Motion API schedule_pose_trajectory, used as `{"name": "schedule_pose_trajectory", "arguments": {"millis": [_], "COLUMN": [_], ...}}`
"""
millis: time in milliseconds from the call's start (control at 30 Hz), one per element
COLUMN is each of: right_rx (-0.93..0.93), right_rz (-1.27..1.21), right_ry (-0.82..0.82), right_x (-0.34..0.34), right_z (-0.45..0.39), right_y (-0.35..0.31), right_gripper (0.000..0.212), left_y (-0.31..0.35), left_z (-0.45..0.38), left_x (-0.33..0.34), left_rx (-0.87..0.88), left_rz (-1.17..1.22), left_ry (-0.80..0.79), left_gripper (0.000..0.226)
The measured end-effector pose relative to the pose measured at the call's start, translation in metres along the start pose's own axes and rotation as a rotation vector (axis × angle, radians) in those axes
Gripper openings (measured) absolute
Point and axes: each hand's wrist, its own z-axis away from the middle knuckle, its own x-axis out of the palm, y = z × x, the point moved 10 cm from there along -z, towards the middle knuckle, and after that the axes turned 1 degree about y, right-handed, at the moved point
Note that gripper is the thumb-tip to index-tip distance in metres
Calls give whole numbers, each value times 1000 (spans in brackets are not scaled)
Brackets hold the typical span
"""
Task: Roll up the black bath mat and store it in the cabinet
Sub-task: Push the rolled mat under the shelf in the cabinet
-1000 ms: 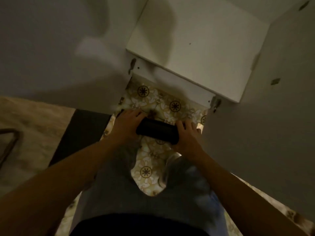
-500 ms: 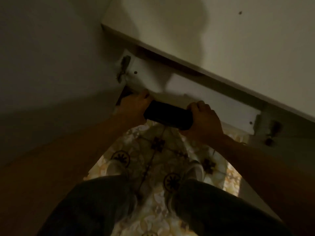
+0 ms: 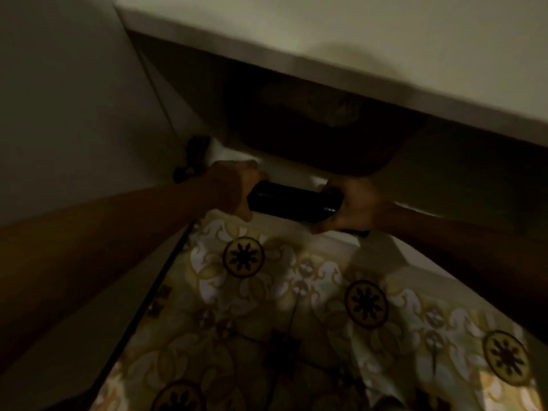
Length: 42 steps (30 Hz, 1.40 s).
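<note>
Head view, dim and a little blurred. Both hands are gripping the mat [image 3: 293, 204], already rolled into a tight black cylinder and lying level, left to right. Left hand [image 3: 234, 188] is wrapping the left end, fingers curled shut around it. Right hand [image 3: 353, 204] is capping the right end, fingers closed on the roll, thumb underneath. Mat is hanging in the air just above the tiled floor [image 3: 296, 307], at the near edge of the cabinet [image 3: 326, 54]. The cabinet opening is showing as a dark hollow just beyond the roll; what is lying inside is too dark to tell. A dark hinge [image 3: 192, 158] is sitting just left of the left hand.

Step in hand, as I am judging it: feeding the roll into the opening.

To do it well: be keeping both ends squeezed so the roll is not springing loose; keeping it level and parallel to the cabinet's front edge; sliding it low and far enough to clear the sill; letting go only once it is resting on the cabinet bottom. Watching knuckles near that hinge.
</note>
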Motion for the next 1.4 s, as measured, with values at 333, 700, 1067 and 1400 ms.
{"name": "schedule_pose_trajectory", "arguments": {"millis": [333, 700, 1067, 1400], "right_rx": [-184, -235, -133, -66], "right_rz": [-75, 264, 510, 333], "right_ry": [-47, 57, 192, 116], "right_x": [-12, -18, -15, -22], "right_z": [-2, 0, 6, -5], "right_y": [-15, -13, 5, 3], "right_gripper": [71, 72, 95, 69], "left_y": [9, 6, -15, -16], "left_z": [6, 2, -17, -23], "left_x": [-13, -16, -16, -26], "left_rx": [289, 246, -36, -103], "left_rz": [-95, -246, -459, -540], "left_ry": [222, 303, 183, 157], "left_gripper": [87, 74, 89, 77]}}
